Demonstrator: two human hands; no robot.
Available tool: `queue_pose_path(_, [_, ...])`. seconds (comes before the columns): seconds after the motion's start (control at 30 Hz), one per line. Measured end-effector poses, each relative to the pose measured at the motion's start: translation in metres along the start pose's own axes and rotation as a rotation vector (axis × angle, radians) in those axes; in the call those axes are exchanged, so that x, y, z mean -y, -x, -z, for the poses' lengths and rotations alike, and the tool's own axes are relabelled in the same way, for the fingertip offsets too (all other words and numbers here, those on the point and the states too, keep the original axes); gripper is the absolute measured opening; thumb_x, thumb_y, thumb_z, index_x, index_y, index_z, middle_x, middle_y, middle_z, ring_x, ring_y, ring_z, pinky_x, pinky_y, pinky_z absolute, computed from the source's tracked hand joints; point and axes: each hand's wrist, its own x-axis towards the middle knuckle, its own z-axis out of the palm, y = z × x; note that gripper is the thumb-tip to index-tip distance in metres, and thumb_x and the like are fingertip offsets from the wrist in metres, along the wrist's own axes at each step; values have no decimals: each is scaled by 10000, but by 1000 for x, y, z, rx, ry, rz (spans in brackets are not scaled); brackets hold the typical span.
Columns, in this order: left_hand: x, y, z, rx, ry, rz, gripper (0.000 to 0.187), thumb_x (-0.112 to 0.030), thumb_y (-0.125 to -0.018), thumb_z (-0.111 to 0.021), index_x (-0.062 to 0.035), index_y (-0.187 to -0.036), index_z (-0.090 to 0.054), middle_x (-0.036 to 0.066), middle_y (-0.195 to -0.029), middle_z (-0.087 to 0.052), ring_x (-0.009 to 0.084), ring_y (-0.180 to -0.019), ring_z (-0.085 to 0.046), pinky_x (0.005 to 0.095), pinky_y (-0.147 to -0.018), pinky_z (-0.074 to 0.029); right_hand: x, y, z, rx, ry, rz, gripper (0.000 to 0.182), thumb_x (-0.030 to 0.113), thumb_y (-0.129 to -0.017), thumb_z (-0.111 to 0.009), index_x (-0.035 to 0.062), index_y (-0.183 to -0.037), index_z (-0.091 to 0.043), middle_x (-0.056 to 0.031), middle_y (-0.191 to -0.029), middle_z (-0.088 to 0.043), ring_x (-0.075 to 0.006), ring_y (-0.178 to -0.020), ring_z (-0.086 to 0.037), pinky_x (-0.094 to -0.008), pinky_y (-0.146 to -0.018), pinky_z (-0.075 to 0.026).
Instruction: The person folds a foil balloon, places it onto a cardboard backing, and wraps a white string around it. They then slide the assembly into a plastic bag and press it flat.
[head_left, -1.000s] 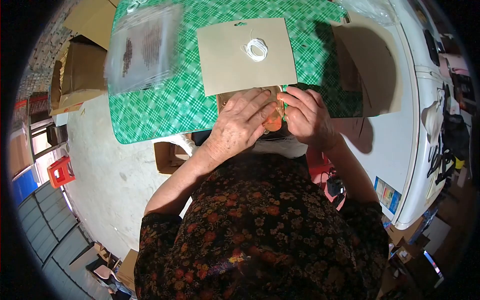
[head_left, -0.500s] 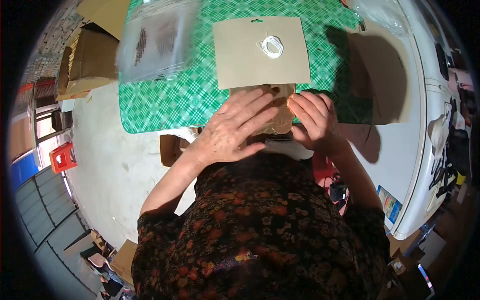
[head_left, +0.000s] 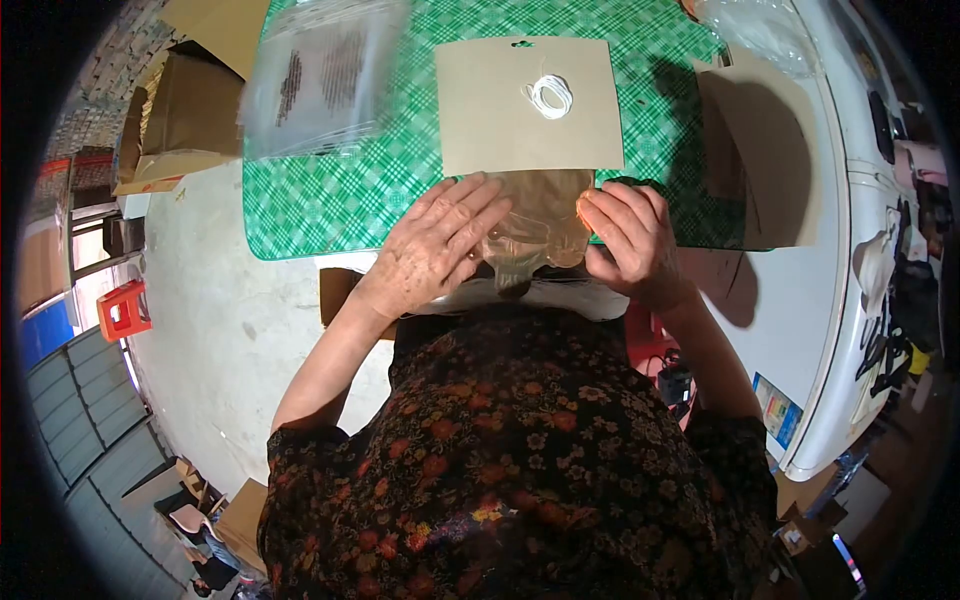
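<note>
My left hand (head_left: 430, 245) lies palm down with its fingers stretched out, over the left side of a shiny see-through moulded plastic sheet (head_left: 525, 215). This brownish-looking sheet sits at the table's near edge and hangs partly over it. My right hand (head_left: 632, 235) is closed at the sheet's right edge, and a bit of something orange (head_left: 583, 208) shows at its fingertips; its kind is hard to tell. Just beyond the sheet is a tan card (head_left: 500, 110) with a hang hole at its top. A coil of white cord (head_left: 550, 97) rests on the card.
The table has a green checked cloth (head_left: 330, 215). Clear plastic bags (head_left: 320, 75) with dark print lie at its far left. Brown cardboard (head_left: 765, 150) lies at the right, beside a white appliance (head_left: 840, 250). An open carton (head_left: 195, 115) and a red stool (head_left: 125, 311) are on the left.
My left hand has slid left and uncovered more of the plastic sheet. The right hand stays nearly in place. The card and cord appear slightly farther right in view.
</note>
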Motion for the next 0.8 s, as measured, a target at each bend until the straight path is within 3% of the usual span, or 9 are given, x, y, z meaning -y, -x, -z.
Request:
queue_pose_path(0.3, [1, -4, -6, -70, -39, -5, 697, -213, -836, -768, -87, -1507, -628, 114, -1545, -602, 330, -1451, -552, 515, -1204, -448, 0, -1, -1, -8, 0, -7, 397, 134, -805, -711, 3, -1178, -744, -107, -1263, -725, -293, -1273, -608, -478, -1076, -479])
queue_pose_path(0.57, [-8, -13, -17, -244, -1, 13, 492, -108, -840, -765, -65, -1330, -748, 91, -1364, -714, 303, -1311, -643, 479, -1092, -495, -2, 0, 0, 3, -8, -21, 406, 196, -802, -760, 25, -1170, -747, -81, -1268, -718, -287, -1285, -592, -483, -1077, -476])
queue_pose_path(0.8, [-6, -19, -10, -278, 56, 71, 381, -48, -837, -750, -63, -1217, -771, 99, -1276, -745, 280, -1215, -680, 429, -1045, -481, -7, -12, 5, 19, -68, -50, 279, 178, -847, -793, 25, -1073, -737, -81, -1212, -722, -294, -1280, -598, -486, -1069, -480])
